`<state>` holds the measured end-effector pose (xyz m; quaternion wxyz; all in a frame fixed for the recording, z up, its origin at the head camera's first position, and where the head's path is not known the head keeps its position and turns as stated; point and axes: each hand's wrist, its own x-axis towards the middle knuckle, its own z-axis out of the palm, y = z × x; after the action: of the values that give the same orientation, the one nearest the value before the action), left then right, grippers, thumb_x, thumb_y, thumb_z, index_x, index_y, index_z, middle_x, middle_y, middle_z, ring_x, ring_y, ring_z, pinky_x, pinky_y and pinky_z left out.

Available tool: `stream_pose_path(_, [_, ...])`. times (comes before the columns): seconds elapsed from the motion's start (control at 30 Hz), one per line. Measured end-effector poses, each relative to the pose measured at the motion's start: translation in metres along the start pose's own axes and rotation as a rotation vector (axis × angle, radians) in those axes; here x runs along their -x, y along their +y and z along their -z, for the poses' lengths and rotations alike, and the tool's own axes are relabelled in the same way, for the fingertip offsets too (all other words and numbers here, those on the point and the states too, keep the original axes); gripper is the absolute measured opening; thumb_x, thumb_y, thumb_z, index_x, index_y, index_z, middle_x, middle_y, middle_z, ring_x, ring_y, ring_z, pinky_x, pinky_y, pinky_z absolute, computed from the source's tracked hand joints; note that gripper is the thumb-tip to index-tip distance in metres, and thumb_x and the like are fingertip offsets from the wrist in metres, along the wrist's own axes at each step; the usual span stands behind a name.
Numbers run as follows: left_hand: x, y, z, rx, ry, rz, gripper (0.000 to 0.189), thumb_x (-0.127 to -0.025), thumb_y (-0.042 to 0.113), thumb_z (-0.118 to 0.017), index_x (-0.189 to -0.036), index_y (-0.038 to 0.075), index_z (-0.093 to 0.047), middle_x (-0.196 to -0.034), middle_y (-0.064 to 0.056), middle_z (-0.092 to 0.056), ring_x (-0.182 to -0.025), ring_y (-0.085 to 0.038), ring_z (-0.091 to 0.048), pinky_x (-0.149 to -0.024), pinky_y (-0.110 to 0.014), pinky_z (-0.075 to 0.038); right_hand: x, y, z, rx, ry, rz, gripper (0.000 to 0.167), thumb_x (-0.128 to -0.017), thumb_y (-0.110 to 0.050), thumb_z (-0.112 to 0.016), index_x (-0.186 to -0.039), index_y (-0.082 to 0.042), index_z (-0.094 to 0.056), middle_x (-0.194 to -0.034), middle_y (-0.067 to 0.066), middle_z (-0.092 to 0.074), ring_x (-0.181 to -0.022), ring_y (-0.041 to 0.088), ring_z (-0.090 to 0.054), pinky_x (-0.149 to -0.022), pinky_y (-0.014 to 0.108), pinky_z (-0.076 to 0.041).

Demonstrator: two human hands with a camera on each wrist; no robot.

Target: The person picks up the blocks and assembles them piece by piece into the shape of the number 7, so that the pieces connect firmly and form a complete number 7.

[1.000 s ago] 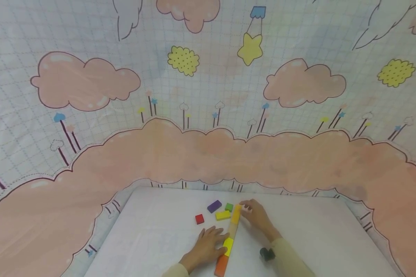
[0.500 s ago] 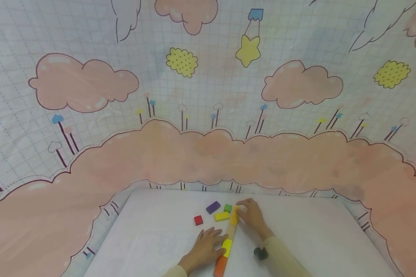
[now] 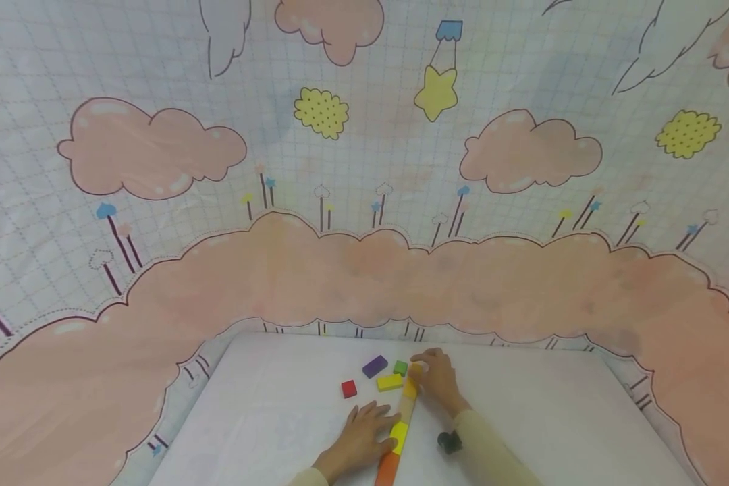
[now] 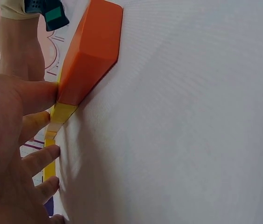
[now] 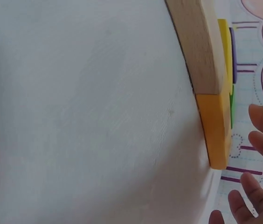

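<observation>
A straight row of blocks runs away from me: an orange block (image 3: 387,469) nearest, then a yellow block (image 3: 399,436), a plain wooden block (image 3: 406,409) and an amber block (image 3: 410,387) at the far end. My left hand (image 3: 360,437) lies along the row's left side, fingers spread, thumb touching it near where orange meets yellow. At the far end is my right hand (image 3: 440,381), its fingers loosely bent around the amber block's end. In the right wrist view, a gap shows between those fingers and the amber block (image 5: 214,133).
Left of the row's far end lie a purple block (image 3: 374,366), a small green block (image 3: 400,368), a yellow block (image 3: 390,383) and a red cube (image 3: 349,389). They rest on a white table (image 3: 267,405). A dark wrist device (image 3: 449,442) sits by the right sleeve.
My right hand and forearm have shifted slightly left over the row's far end. The left hand stays in place, and the loose blocks lie as before.
</observation>
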<state>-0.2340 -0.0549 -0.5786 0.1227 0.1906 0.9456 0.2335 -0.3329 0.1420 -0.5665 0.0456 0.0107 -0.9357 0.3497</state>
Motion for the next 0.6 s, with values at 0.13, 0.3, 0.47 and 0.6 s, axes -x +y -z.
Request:
stream_pose_path(0.13, [0.001,0.0,0.001,0.002,0.0,0.006,0.048,-0.093,0.045,-0.063,-0.139,0.04,-0.053,-0.15,0.003,-0.048,-0.145,-0.031,-0.034,-0.117,-0.064,-0.02,-0.002,0.0,-0.005,-0.062,-0.041,-0.026,0.024,-0.089,-0.025,-0.069,-0.112,-0.018,-0.072,-0.14,0.016,-0.05,-0.131,0.039,-0.044,-0.109,0.069,-0.029])
stream_pose_path(0.3, [0.001,0.0,0.001,0.016,-0.005,0.015,0.048,-0.092,0.045,-0.064,-0.139,0.04,-0.054,-0.15,0.004,-0.048,-0.145,-0.031,-0.033,-0.118,-0.064,-0.019,-0.001,0.001,-0.009,-0.101,-0.075,-0.057,0.026,-0.09,-0.027,-0.068,-0.115,-0.019,-0.07,-0.143,0.015,-0.047,-0.134,0.039,-0.043,-0.11,0.066,-0.031])
stream_pose_path(0.47, [0.0,0.001,-0.001,0.019,-0.004,0.013,0.047,-0.092,0.045,-0.064,-0.138,0.04,-0.054,-0.15,0.004,-0.048,-0.145,-0.03,-0.033,-0.118,-0.064,-0.019,0.004,0.003,-0.009,-0.088,-0.049,-0.057,0.028,-0.09,-0.027,-0.067,-0.117,-0.018,-0.069,-0.138,0.013,-0.05,-0.129,0.036,-0.047,-0.108,0.062,-0.038])
stream_pose_path(0.6, [0.0,0.001,-0.002,0.018,0.0,0.004,0.048,-0.092,0.045,-0.064,-0.138,0.039,-0.054,-0.15,0.003,-0.048,-0.145,-0.031,-0.033,-0.117,-0.064,-0.019,0.009,0.007,-0.007,-0.081,-0.028,-0.046,0.027,-0.091,-0.027,-0.066,-0.117,-0.018,-0.068,-0.134,0.01,-0.053,-0.125,0.032,-0.05,-0.108,0.058,-0.04])
